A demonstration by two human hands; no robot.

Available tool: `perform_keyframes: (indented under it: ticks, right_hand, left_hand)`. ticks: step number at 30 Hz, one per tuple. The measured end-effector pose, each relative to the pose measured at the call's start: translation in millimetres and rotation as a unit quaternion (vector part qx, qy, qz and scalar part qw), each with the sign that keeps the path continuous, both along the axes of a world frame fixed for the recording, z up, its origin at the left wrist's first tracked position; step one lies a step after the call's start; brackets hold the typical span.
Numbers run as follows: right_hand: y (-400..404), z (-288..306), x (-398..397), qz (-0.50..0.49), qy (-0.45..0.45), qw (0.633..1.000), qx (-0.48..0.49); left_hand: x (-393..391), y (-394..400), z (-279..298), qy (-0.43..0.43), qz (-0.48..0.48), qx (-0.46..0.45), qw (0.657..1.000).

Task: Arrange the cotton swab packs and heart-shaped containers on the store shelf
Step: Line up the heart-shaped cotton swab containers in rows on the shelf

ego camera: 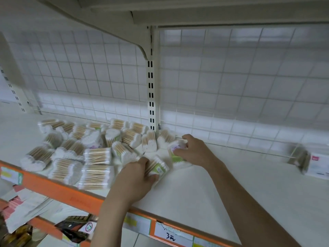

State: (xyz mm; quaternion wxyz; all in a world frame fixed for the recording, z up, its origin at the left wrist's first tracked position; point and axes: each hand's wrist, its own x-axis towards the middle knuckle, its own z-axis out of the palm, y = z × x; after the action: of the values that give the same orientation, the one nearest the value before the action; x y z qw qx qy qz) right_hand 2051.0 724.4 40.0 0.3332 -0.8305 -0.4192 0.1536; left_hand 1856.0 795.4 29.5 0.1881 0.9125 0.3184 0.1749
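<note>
A loose heap of clear-wrapped cotton swab packs (74, 154), wooden sticks with white tips, sprawls unsorted left of the worker's fingers on the smooth white shelf (222, 189), so most arranging appears undone. The left hand (137, 177) curls round a green-labelled pack (157, 169); just right, the right hand (194, 150) grips a heart-shaped container (175, 154). Well beyond the right fingers, a blurred boxed item (308, 162) sits apart.

We see roughly twenty cotton swab packs (97, 155) heaped at left, two hands, and one box (318, 164) far right.
</note>
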Motion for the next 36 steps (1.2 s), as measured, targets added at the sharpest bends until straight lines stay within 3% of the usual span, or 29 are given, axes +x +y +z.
perform_keyframes:
  ticks: [10, 16, 22, 36]
  right_hand:
    - [-45.3, -14.3, 18.3, -0.034, -0.048, 0.992, 0.108]
    - [-62.2, -30.5, 22.4, -0.032, -0.006, 0.987, 0.156]
    - [-71.7, -48.3, 27.7, 0.001, 0.043, 0.991, 0.127]
    - [-78.1, -56.7, 25.6, -0.019, -0.038, 0.991, 0.125]
  left_hand:
    - [26.9, -8.9, -3.8, 0.014, -0.032, 0.0, 0.999]
    - [33.2, -10.8, -4.4, 0.002, -0.033, -0.016, 0.999]
    - [36.1, -11.3, -5.6, -0.003, -0.03, -0.051, 0.998]
    - [31.2, -10.0, -9.8, -0.051, -0.039, -0.138, 0.988]
